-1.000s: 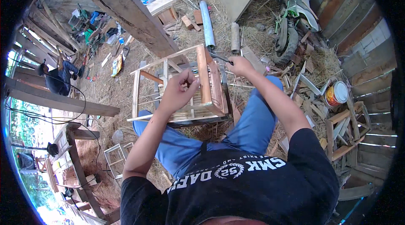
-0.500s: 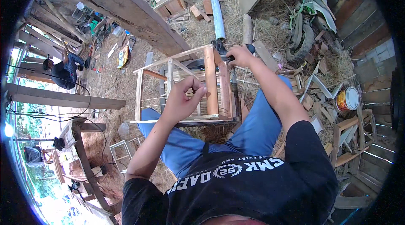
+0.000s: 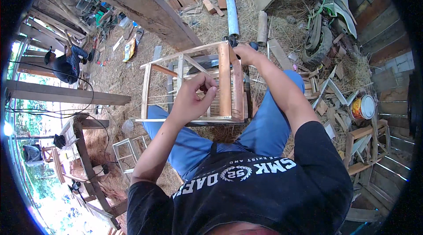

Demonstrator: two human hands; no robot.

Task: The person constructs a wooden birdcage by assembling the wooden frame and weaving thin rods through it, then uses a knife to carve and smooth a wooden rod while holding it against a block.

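A light wooden frame (image 3: 181,74) of thin slats stands in front of me, between my knees. Along its right side run a smooth orange-brown board (image 3: 225,83) and a paler reddish strip (image 3: 237,87). My left hand (image 3: 194,98) hovers over the frame beside the board, fingers curled and thumb bent in. Whatever it may pinch is too small to see. At the frame's far right corner my right hand (image 3: 247,54) is closed round a dark tool (image 3: 232,41), mostly hidden by the hand. A dark rounded end (image 3: 253,45) shows just beyond the knuckles.
A thick wooden post (image 3: 145,10) rises beyond the frame at left. A grey-blue pipe (image 3: 231,10) and wood offcuts (image 3: 211,6) lie on the straw-covered ground. Right are a wheel (image 3: 318,48) and a paint bucket (image 3: 363,107). Another person (image 3: 66,65) sits far left.
My right hand has shifted slightly left with the dark tool, close against the frame's far corner. My left hand's fingers have curled a little more and it stays over the frame.
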